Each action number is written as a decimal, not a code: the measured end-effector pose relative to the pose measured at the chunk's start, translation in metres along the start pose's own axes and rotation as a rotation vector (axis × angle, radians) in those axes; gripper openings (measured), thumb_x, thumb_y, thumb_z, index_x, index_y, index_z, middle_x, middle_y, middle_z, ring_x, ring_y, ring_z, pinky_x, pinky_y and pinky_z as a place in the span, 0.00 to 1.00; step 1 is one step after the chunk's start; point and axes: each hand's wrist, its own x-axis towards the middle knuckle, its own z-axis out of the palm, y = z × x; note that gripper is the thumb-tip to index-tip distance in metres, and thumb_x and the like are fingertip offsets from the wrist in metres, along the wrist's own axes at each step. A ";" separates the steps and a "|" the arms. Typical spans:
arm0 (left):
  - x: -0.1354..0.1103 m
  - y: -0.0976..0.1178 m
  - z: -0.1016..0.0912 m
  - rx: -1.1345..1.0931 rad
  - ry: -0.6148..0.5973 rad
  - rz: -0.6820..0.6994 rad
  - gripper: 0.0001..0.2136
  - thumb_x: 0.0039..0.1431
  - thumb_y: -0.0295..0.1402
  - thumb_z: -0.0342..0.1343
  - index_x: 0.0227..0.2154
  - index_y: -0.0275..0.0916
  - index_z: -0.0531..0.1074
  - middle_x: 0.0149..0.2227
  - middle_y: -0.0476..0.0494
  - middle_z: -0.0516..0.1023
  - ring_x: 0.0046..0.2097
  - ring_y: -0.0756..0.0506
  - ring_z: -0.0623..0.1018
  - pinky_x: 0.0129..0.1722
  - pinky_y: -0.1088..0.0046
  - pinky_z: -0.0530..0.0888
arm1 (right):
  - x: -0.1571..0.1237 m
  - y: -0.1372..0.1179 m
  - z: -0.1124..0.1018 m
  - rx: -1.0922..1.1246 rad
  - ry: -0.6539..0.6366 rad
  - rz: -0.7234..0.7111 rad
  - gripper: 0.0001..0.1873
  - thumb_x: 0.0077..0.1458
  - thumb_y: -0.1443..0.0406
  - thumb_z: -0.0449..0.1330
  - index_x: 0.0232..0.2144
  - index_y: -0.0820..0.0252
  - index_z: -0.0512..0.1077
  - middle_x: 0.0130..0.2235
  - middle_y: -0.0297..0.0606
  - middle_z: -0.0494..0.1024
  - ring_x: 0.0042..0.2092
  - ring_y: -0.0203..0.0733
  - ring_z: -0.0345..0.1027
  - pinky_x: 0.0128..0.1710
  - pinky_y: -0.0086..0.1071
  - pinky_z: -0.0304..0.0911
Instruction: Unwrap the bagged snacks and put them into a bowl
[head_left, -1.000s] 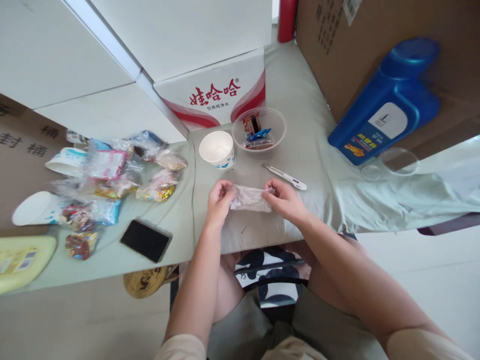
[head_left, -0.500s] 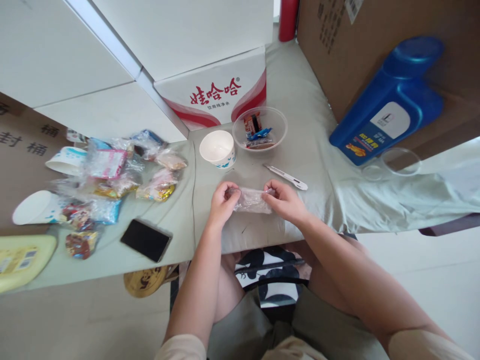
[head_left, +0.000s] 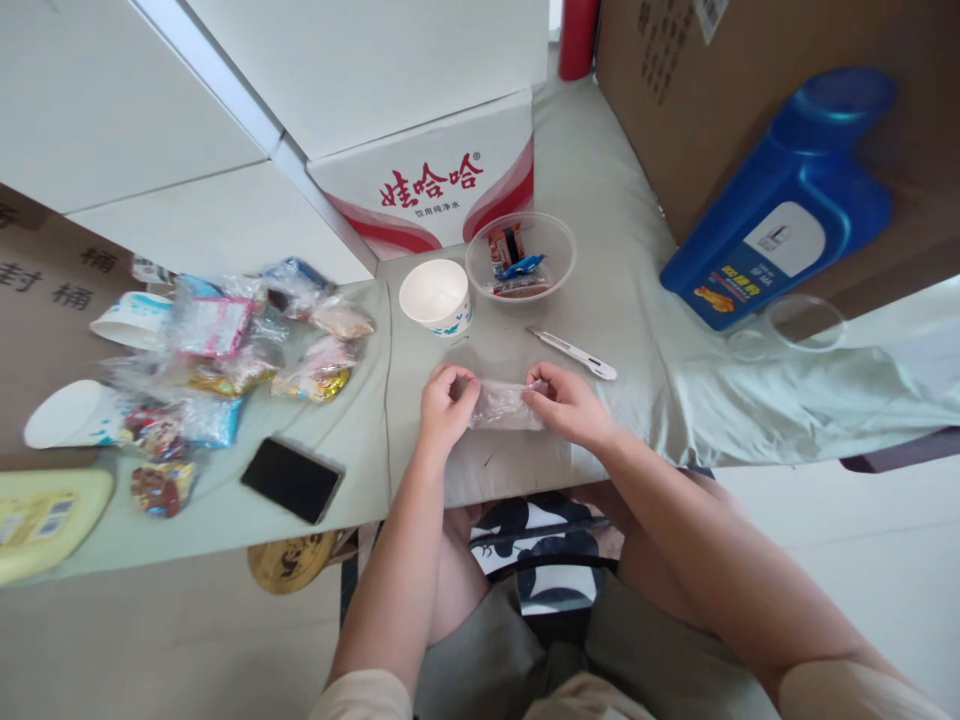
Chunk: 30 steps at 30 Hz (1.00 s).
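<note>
A small clear plastic bag (head_left: 501, 407) is stretched between my two hands, just above the cloth near the table's front edge. My left hand (head_left: 449, 400) pinches its left end, and my right hand (head_left: 564, 402) pinches its right upper corner. Past my right hand lies a white utility knife (head_left: 573, 353). A white paper cup (head_left: 436, 306) with a blue pattern stands beyond my left hand. To its right is a clear plastic bowl (head_left: 559, 280) with several wrapped snacks (head_left: 514, 256) inside.
Several bagged snacks (head_left: 217, 328) and two tipped paper cups (head_left: 73, 415) crowd the left side. A black phone (head_left: 292, 480) lies near the front edge. A large blue bottle (head_left: 780, 200) and a clear lid-like piece (head_left: 806, 324) are at right. A printed carton (head_left: 442, 185) stands behind.
The bag looks slightly flatter and more spread out between my hands. Both hands keep their pinch, with hardly any movement. Everything else stays put.
</note>
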 end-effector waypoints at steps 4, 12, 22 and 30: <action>-0.001 -0.004 0.000 0.040 -0.034 0.047 0.03 0.56 0.30 0.58 0.28 0.40 0.75 0.32 0.48 0.74 0.31 0.49 0.71 0.35 0.70 0.69 | 0.000 0.000 0.001 0.009 -0.014 0.008 0.10 0.49 0.56 0.55 0.30 0.55 0.64 0.22 0.25 0.61 0.24 0.33 0.53 0.26 0.31 0.50; -0.002 -0.001 0.000 0.066 -0.050 0.068 0.05 0.57 0.31 0.56 0.26 0.40 0.73 0.31 0.48 0.74 0.31 0.49 0.71 0.34 0.70 0.69 | -0.001 0.002 0.002 -0.012 -0.014 0.002 0.10 0.50 0.56 0.55 0.30 0.55 0.64 0.22 0.25 0.61 0.24 0.34 0.53 0.26 0.31 0.50; -0.002 -0.003 0.001 0.120 -0.097 0.081 0.04 0.57 0.30 0.57 0.27 0.40 0.73 0.31 0.48 0.73 0.30 0.49 0.71 0.34 0.71 0.70 | -0.001 0.002 0.003 -0.050 -0.030 0.004 0.08 0.51 0.58 0.55 0.31 0.54 0.64 0.22 0.25 0.61 0.24 0.34 0.55 0.27 0.30 0.51; -0.008 -0.006 0.002 0.318 0.327 0.226 0.05 0.59 0.35 0.59 0.31 0.40 0.74 0.35 0.41 0.74 0.41 0.41 0.75 0.44 0.61 0.73 | -0.001 0.003 0.003 -0.147 0.086 -0.034 0.07 0.54 0.58 0.54 0.32 0.54 0.64 0.23 0.28 0.64 0.26 0.37 0.57 0.29 0.32 0.52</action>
